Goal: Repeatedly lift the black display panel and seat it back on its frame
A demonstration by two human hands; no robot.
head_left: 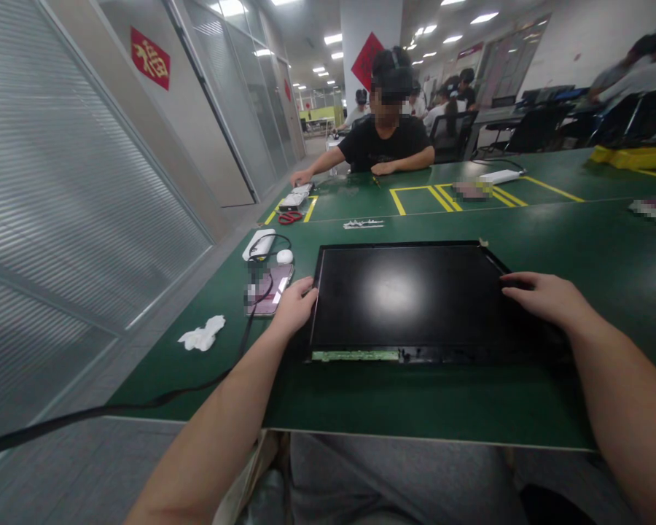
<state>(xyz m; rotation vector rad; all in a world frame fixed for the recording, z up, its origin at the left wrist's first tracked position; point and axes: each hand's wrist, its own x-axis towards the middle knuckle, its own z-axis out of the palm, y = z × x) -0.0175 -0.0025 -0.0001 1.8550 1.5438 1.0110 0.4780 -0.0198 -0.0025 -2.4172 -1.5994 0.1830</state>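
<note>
A: Nearest entry?
B: One black panel point(415, 295), flat-screen type, face up and level over the green worktop point(415, 401), between both hands. Resting or just lifted: cannot tell.
A: Condition?
B: Green strip point(355, 356), likely circuit board, bare along the left part of the near edge. Uncovered there, seemingly; counted as done.
A: Held how?
B: Left hand point(295, 305): thumb and fingers pinching the left edge. Right hand point(547, 295): thumb over the face, pinching the right edge likewise. Undersides of both grips hidden.
A: Left to do?
B: Release from both hands, not yet made. Anything further: cannot tell.
A: Outward from there?
B: To the left: one crumpled white tissue point(202, 334), one phone point(281, 281), one round white case point(285, 257), one white power bank point(259, 245). Past the far edge: small silvery pieces point(364, 224), loose, apart from the panel. Whether panel parts: cannot tell.
A: Farthest?
B: Red-handled scissors point(290, 218); beyond, one white-and-black box point(296, 197), with a co-worker's hand point(302, 177) at the far end.
</note>
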